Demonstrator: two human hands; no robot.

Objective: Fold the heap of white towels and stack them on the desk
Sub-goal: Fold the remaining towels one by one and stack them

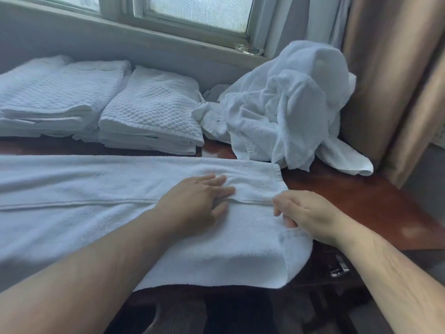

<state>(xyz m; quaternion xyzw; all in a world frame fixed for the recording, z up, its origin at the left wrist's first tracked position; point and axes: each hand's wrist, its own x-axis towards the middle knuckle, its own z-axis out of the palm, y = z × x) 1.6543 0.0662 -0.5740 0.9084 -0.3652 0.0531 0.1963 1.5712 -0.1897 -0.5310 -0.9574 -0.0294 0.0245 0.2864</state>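
Hands both on one towel [96, 201], spread lengthwise along near edge of desk [356, 196], far long side folded in toward the middle.

Left hand [199, 198]: flat, fingers straight and a bit spread, presses on folded flap close to towel's right end; flap hem runs off leftward from under palm.

Right hand [303, 213]: just right of left hand, not touching it, fingers curled, pinches right-end edge of towel where flap hem meets lower layer. Fingertip contact partly hidden by knuckles. Towel's right corner droops over desk front below right hand.

Heap [289, 112] of unfolded white towels beyond right hand, piled against curtain [395, 80], one tail lying on bare wood.

Two folded stacks beyond left hand: waffle-textured stack [154, 112] nearer, touching heap's left fringe; second stack [55, 92] further left, pushed against first.

Window [197, 10] above stacks and heap, crumpled clear wrapper [248, 49] on sill.

Small metal fitting [339, 268] beside right forearm, below desk edge. Both forearms bare.
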